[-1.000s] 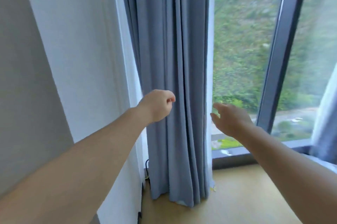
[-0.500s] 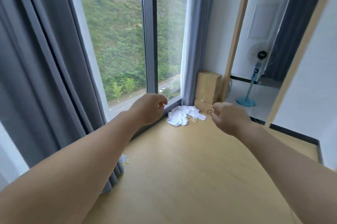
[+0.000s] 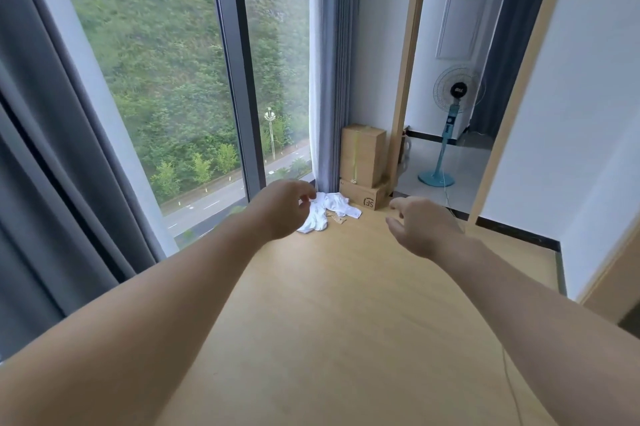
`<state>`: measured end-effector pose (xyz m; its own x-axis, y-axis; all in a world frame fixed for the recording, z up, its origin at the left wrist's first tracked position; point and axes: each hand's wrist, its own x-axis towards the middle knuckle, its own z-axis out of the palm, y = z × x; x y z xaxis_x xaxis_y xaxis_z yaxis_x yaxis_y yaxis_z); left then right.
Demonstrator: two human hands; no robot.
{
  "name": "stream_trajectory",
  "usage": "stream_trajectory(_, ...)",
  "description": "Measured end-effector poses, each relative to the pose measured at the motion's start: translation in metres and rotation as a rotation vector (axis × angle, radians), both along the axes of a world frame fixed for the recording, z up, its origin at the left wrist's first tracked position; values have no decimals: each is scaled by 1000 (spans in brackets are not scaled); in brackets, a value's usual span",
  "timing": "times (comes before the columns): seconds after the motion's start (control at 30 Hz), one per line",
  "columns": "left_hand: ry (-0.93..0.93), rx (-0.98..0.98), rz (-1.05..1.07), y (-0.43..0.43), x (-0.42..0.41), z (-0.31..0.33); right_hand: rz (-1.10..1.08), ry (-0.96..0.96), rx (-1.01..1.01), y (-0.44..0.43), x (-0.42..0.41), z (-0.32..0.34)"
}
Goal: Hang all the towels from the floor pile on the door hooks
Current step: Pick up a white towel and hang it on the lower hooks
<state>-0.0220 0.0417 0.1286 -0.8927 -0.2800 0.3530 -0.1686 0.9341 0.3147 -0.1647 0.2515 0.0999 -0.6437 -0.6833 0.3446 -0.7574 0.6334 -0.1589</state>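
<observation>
Head view: left hand [image 3: 282, 209] and right hand [image 3: 420, 226] empty, relaxed; towels [image 3: 332, 207] beside cardboard boxes [image 3: 362, 157]

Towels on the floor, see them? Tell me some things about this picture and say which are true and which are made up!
1. The white towels lie on the floor in the corner by the window. True.
2. The right hand is holding a towel. False: it is empty, with relaxed fingers.
3. Two cardboard boxes are stacked beside the towels. True.
4. The fan stands on top of the boxes. False: it stands past the doorway.
5. The left hand holds nothing. True.
</observation>
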Motion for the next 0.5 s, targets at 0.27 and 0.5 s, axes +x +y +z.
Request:
stream_trajectory(0.27, 26, 21, 41, 34, -44, -21, 8, -16, 66, 27, -49, -8)
stream_trajectory(0.5, -6, 50, 47, 43, -76, -44, 34, -69, 109, 38, -83, -23)
